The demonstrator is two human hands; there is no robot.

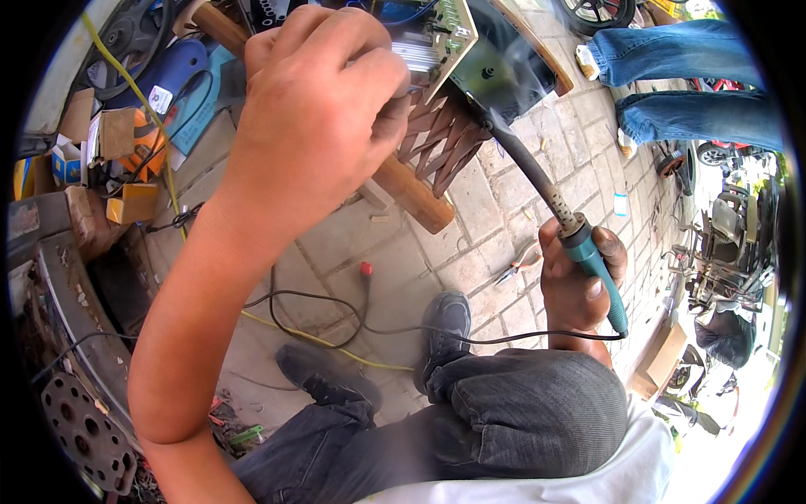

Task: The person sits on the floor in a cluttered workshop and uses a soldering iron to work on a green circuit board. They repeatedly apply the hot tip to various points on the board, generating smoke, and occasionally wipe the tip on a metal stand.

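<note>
My right hand (579, 281) is wrapped round the green handle of a soldering iron (533, 172). The iron's dark barrel slants up and left, its tip end beside a dark plastic casing (512, 63), where faint smoke shows. A black cord trails from the handle's lower end. At the top, my left hand (327, 92) has its fingers curled beside a pale green circuit board (452, 46) and a ribbed silver metal part (416, 55); what the fingers hold is hidden. Board and casing rest over a stool (441, 139) of brown woven straps and wooden bars.
Pliers (520, 262) lie on the paved floor, with a red-ended cable (366, 270) and a yellow cord (353, 357) nearby. Small boxes (113, 139) are piled at left, above a perforated metal plate (88, 433). A person in blue jeans (688, 59) stands at upper right.
</note>
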